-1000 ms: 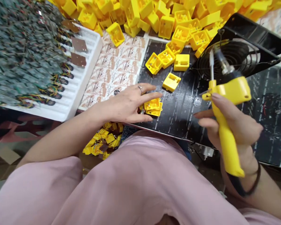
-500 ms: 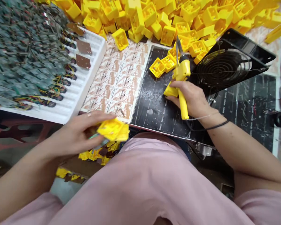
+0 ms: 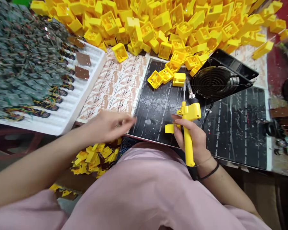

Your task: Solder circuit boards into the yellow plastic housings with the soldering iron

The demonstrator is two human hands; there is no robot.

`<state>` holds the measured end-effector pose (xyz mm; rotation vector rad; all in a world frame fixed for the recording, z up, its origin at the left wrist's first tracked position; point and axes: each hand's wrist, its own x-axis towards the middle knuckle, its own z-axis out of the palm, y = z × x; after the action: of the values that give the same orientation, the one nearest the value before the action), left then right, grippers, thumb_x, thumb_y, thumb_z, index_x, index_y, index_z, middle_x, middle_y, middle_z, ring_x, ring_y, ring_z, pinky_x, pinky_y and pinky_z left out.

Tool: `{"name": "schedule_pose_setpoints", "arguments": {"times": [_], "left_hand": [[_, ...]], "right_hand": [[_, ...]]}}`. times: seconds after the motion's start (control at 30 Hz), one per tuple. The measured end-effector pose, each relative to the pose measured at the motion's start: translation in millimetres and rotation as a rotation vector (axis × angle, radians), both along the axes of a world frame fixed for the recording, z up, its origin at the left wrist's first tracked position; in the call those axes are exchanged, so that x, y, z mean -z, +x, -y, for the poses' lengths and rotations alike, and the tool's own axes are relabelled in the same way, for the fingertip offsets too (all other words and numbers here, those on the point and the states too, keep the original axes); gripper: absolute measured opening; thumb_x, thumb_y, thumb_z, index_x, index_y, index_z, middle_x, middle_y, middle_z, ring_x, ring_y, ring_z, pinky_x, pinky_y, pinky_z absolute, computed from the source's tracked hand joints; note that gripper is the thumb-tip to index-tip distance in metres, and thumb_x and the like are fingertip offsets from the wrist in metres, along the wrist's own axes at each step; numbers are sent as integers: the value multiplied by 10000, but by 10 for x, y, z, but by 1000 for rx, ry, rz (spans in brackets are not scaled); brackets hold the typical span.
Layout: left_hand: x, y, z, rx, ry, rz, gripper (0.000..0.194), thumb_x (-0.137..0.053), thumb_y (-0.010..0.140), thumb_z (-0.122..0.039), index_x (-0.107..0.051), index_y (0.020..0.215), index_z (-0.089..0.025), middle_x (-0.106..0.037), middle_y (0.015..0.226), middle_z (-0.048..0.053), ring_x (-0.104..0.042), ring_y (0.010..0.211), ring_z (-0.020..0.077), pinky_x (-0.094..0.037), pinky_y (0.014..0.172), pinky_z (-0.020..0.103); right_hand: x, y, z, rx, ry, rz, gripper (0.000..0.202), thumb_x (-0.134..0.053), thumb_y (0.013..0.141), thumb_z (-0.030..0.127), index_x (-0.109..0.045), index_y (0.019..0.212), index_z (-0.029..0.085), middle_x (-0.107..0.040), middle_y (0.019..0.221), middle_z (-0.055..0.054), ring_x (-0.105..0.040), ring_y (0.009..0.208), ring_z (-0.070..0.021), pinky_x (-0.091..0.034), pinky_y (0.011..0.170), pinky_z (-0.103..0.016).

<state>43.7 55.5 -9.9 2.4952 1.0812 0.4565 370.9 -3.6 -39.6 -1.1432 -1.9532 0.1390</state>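
My right hand (image 3: 190, 135) is closed around the yellow handle of a soldering gun (image 3: 189, 145), over the front of the black mat (image 3: 156, 105). Its metal tip and feed tube point toward the back. A yellow piece (image 3: 169, 128) juts out left of the fingers, perhaps the gun's trigger. Slightly blurred, my left hand (image 3: 108, 126) hovers at the table's front edge with fingers stretched out and nothing visible in them. Beneath it, several yellow casings (image 3: 93, 158) lie in a heap below the table. Three yellow casings (image 3: 155, 80) stand near the tip on the mat.
A large pile of yellow casings (image 3: 136, 35) covers the back. On the left, a white foam tray (image 3: 81, 95) bears many green circuit boards (image 3: 26, 80) with wires. A black fan (image 3: 216, 81) leans on the mat's right side. Loose parts (image 3: 280, 143) lie far right.
My left hand has let go of the yellow casing it held and moved slightly right. My right hand has brought the soldering gun down toward the front edge. The view has shifted somewhat.
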Motion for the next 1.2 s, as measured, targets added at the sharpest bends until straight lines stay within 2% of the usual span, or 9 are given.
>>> {"name": "schedule_pose_setpoints", "arguments": {"times": [0.13, 0.27, 0.33, 0.47, 0.6, 0.8, 0.97, 1.1, 1.2], "left_hand": [[109, 991, -1084, -152, 195, -3, 672, -656, 977, -525, -636, 1578, -224, -744, 1440, 156, -679, 1317, 372, -550, 1122, 533], [439, 1380, -1595, -190, 170, -25, 604, -613, 971, -557, -665, 1518, -305, -734, 1409, 113, -616, 1308, 389, -540, 1046, 538], [387, 1320, -1466, -186, 139, -109, 588, -526, 1030, -562, -645, 1544, -301, -742, 1361, 96, -607, 1280, 371, -523, 976, 502], [-64, 1041, -717, -143, 120, -510, 679, -545, 1064, -513, -508, 1697, -270, -733, 1362, 117, -652, 1187, 351, -485, 822, 451], [-334, 859, -133, 115, -6, -685, 732, -646, 1039, -572, -567, 1643, -166, -770, 1241, 202, -754, 1084, 388, -542, 762, 420], [-177, 528, -274, 148, -12, -546, 733, -561, 1116, -529, -417, 1727, -150, -707, 1471, 203, -720, 1273, 349, -602, 1045, 470], [10, 464, -318, 294, 61, -410, 672, -597, 1099, -421, -428, 1708, -194, -407, 1817, 161, -359, 1685, 406, -275, 1357, 694], [21, 585, -244, 320, 60, -260, 573, -482, 1107, -265, -491, 1677, -209, -669, 1603, 142, -595, 1520, 332, -282, 1360, 670], [-5, 696, -165, 121, 193, -330, 603, -568, 1106, -462, -558, 1635, -174, -815, 1217, 151, -731, 1236, 366, -298, 1325, 747]], "right_hand": [[96, -123, -101, 80, 40, 8, 304, -691, 1048, 170, -660, 1307, 328, -858, 1107, -11, -846, 869, -192, -683, 813, -270], [154, -69, -136, 169, -15, 61, 195, -699, 1079, 282, -697, 1273, 297, -844, 1059, -25, -836, 856, -206, -664, 811, -279], [121, 38, -94, 162, -56, 81, 261, -731, 1068, 360, -674, 1313, 291, -837, 1101, -49, -837, 953, -237, -667, 874, -312], [-11, 248, -16, -37, -143, 115, 509, -824, 990, 491, -601, 1402, 292, -815, 1184, -81, -803, 1088, -300, -649, 1041, -453], [-61, 264, -59, -192, -200, 142, 433, -753, 1053, 388, -564, 1426, 278, -794, 1096, -50, -786, 1054, -281, -633, 1037, -460], [-25, 201, -103, 37, -25, 344, 380, -727, 1065, 486, -608, 1332, 243, -777, 1020, -59, -730, 826, -234, -558, 735, -337], [-132, 284, -60, 12, -89, 417, 629, -711, 974, 747, -640, 1320, 227, -777, 1063, -87, -705, 833, -248, -516, 710, -348], [-215, 354, -136, -209, -129, 367, 362, -687, 1091, 450, -586, 1361, 231, -780, 1121, -71, -742, 1064, -293, -579, 946, -432], [-184, 346, -191, -274, -126, 358, 266, -648, 1113, 316, -573, 1349, 222, -792, 1136, -61, -758, 1060, -259, -579, 965, -418]]}}
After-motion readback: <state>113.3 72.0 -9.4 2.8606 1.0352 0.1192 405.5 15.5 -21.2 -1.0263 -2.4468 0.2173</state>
